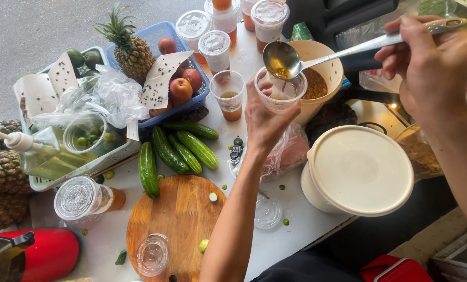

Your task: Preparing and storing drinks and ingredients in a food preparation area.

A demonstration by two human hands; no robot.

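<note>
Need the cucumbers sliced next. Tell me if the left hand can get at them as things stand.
Probably not right away: the left hand is holding a clear cup under the ladle. The cucumbers lie uncovered just beside that forearm, nothing blocking them.

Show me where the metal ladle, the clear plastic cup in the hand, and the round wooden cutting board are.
metal ladle (281,59), head view, on the bowl.
clear plastic cup (282,92), head view, on the front wall below the rim.
wooden cutting board (178,216), head view, on the bare middle.
</note>
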